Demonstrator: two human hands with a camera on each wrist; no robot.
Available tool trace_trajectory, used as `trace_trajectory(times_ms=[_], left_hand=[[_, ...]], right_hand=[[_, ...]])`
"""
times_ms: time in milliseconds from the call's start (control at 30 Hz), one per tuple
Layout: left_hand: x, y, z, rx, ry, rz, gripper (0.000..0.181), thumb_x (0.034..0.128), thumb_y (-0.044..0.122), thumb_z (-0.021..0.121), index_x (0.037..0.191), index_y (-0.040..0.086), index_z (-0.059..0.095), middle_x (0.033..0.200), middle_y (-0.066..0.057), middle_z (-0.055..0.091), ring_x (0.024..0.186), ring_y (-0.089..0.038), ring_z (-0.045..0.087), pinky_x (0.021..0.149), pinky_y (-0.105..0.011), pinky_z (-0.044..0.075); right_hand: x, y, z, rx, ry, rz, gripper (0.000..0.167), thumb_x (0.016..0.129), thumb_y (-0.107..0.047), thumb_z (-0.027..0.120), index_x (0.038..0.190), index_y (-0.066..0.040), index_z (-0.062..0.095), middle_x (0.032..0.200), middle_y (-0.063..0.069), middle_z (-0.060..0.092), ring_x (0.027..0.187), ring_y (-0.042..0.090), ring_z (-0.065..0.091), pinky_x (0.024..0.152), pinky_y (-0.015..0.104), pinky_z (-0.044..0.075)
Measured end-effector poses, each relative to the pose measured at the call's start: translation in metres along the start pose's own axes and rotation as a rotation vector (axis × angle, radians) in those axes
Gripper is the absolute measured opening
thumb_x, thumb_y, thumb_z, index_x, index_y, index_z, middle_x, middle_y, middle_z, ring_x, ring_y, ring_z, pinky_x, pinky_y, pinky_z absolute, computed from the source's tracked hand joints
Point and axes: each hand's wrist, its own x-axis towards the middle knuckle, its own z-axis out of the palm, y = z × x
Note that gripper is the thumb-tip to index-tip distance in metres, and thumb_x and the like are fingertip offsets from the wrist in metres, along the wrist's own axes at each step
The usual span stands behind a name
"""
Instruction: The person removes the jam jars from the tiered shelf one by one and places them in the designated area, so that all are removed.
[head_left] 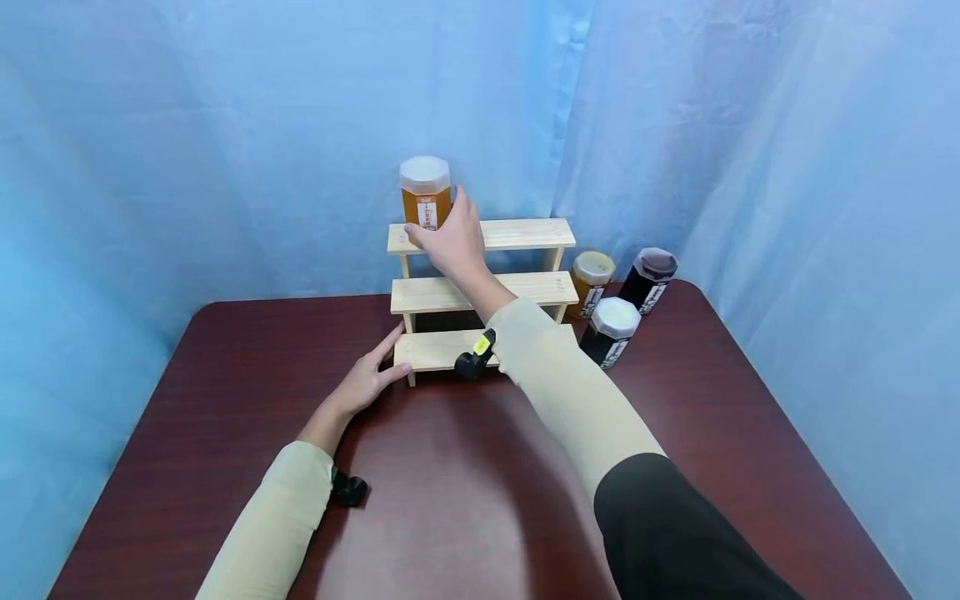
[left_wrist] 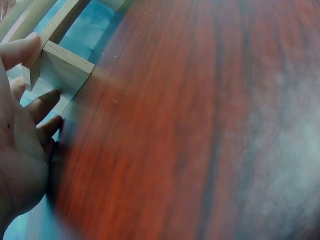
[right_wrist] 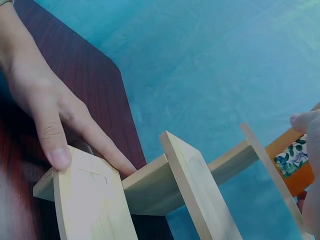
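Note:
A three-step wooden display rack [head_left: 483, 293] stands at the back of the table. At the left end of its top step is a honey jar [head_left: 425, 196] with amber contents and a white lid. My right hand [head_left: 453, 237] grips this jar between thumb and fingers; part of its patterned label [right_wrist: 292, 157] shows in the right wrist view. Lower down, my left hand [head_left: 360, 379] holds the left end of the bottom step [right_wrist: 97, 200]. Its thumb [right_wrist: 50, 132] presses the board's front corner, with the other fingers round the side and behind.
Right of the rack stand three more lidded jars: an amber one [head_left: 592, 283], a dark one with a white lid [head_left: 611, 332] and a dark one with a dark lid [head_left: 649, 279]. Blue curtains [head_left: 300, 150] hang behind the dark red table [head_left: 247, 358].

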Motion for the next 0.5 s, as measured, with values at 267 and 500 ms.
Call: trace_trajectory(times_ms=[267,500], left_hand=[[-0.011,0.028,0.001,0.017,-0.03,-0.012,0.074,0.1045,0.023,0.059,0.164,0.012,0.015,0.164,-0.02,0.021,0.149,-0.041,0.021,0.115,-0.06,0.022],[0.0,0.0,0.003,0.017,-0.003,0.0,0.077,0.103,0.034,0.061,0.164,0.025,0.014,0.166,-0.012,0.019,0.151,-0.036,0.018,0.116,-0.061,0.019]], right_hand=[[0.001,0.002,0.006,-0.05,0.055,-0.01,0.091,0.083,-0.048,0.081,0.153,-0.013,0.035,0.137,0.005,0.049,0.121,0.02,0.053,0.097,0.039,0.047],[0.0,0.003,-0.003,-0.05,0.061,-0.053,0.078,0.082,-0.047,0.082,0.141,-0.01,0.047,0.125,0.003,0.058,0.113,0.019,0.058,0.092,0.036,0.049]])
